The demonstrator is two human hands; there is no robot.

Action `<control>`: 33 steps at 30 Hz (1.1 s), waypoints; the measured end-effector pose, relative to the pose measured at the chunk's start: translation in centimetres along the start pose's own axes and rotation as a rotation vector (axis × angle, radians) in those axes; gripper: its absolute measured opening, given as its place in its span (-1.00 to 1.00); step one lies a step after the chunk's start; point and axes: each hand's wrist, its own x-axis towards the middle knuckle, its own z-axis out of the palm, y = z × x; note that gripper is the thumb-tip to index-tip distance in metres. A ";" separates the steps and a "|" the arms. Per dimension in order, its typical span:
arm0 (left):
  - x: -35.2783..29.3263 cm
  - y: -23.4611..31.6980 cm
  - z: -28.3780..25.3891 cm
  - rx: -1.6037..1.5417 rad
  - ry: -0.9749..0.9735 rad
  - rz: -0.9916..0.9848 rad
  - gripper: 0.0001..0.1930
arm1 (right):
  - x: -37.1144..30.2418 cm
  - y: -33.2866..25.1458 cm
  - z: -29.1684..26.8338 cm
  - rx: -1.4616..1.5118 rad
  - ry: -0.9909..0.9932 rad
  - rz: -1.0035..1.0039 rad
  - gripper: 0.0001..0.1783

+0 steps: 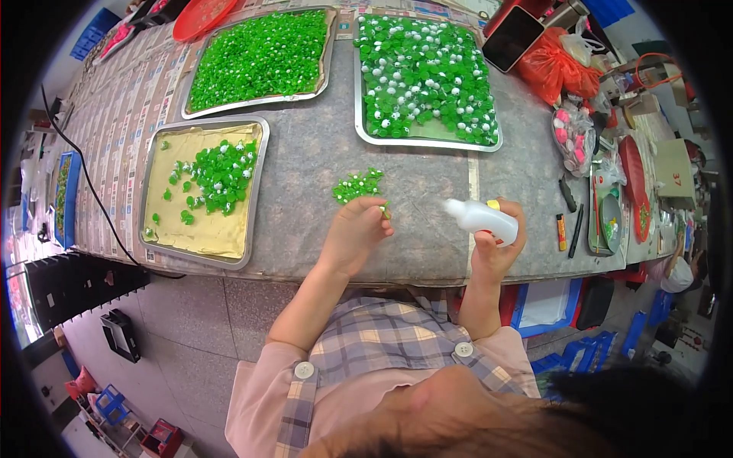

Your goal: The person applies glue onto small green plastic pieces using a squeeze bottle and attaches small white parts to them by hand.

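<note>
My left hand (355,238) is closed in a pinch, its fingertips around a small green piece that they mostly hide. Just beyond those fingers lies a little heap of green leaf-like pieces with white dots (359,185). My right hand (498,256) grips a white squeeze bottle (487,220), tilted so its nozzle points left toward my left hand, apart from it. A yellow band (494,204) shows on a finger of that hand. To the left, a metal tray (256,191) with a yellowish lining carries loose green pieces topped with white balls (220,175).
Two more metal trays stand at the back: one full of small green pieces (259,61), the other of green pieces with white balls (427,76). On the right are a phone (513,40), red bags (553,69), an orange tube (561,232) and black pen-like tools (576,230). A black cable (84,175) crosses the left side.
</note>
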 end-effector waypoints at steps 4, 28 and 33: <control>0.0 0.1 -0.2 -0.075 -0.071 -0.035 -0.89 | -0.2 0.3 1.0 -0.071 -0.045 -0.117 -0.54; -0.1 0.0 0.0 -0.099 -0.078 -0.053 -0.90 | -0.4 0.4 1.3 -0.275 -0.130 -0.218 -0.61; -0.1 0.0 -0.1 -0.081 -0.071 -0.050 -0.89 | -0.5 0.7 1.0 -0.266 -0.088 -0.202 -0.61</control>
